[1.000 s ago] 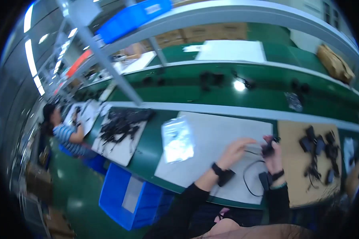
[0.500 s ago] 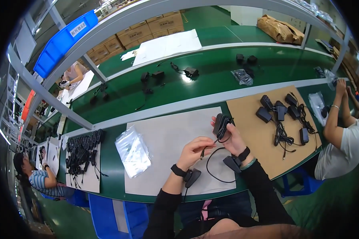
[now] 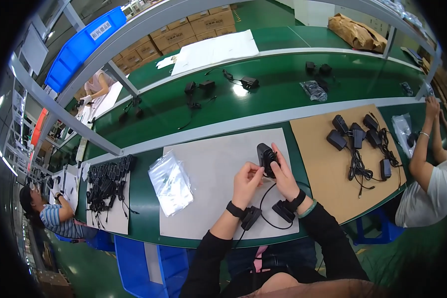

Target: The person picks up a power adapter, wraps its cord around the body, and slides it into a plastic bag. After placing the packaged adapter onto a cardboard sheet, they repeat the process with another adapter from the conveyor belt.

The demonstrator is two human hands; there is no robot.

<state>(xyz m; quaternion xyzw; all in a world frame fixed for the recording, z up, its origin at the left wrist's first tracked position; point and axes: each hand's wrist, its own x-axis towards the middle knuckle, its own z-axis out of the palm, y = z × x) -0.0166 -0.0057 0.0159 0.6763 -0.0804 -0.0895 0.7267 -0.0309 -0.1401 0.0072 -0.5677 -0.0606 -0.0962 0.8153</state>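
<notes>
Above pale mat (image 3: 213, 174), adapter (image 3: 263, 155), green workbench (image 3: 143, 188), cartons (image 3: 173, 37)

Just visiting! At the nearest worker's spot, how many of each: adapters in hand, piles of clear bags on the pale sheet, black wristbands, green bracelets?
Black adapter, in the right hand: 1
Pile of clear bags: 1
Black wristbands: 2
Green bracelet: 1
Total: 5

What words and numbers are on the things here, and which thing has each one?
Blue bin: white label with dark characters; I won't copy them out.
Brown cartons: dark printing, also not copied; some is too small to read.
Held black adapter: no writing I can make out.
</notes>
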